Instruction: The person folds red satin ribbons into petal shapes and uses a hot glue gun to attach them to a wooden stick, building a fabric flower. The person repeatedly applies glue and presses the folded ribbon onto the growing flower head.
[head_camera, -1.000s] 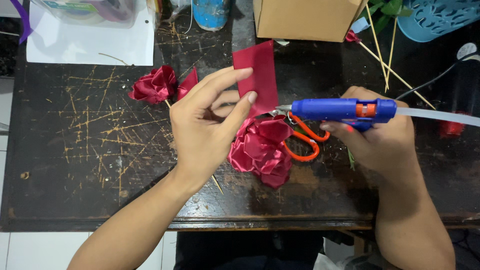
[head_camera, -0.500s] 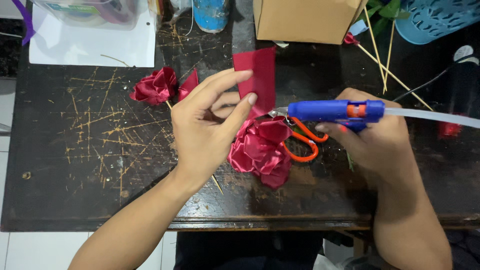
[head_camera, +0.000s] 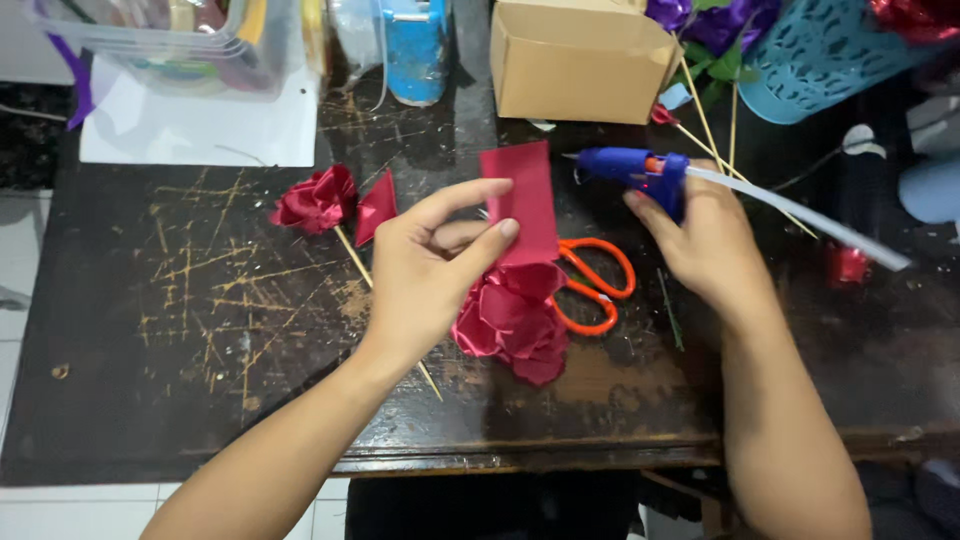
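Right hand (head_camera: 715, 235) has pulled the blue hot-glue gun (head_camera: 632, 170) up and away from the ribbon, toward upper centre of frame; fingers stay wrapped round its grip. Left hand (head_camera: 430, 265) pinches a flat red satin ribbon rectangle (head_camera: 522, 200) between thumb and fingertips, just above the half-built red ribbon rose (head_camera: 510, 320) at centre. Looks like the petal-attach step: glue probably on, though no bead is visible. Next move needs the strip pressed onto the rose. Orange-handled scissors (head_camera: 595, 285) lie touching the rose's right side; finished red rose on a stick (head_camera: 315, 200) sits centre-left, cardboard box (head_camera: 580, 60) top centre.
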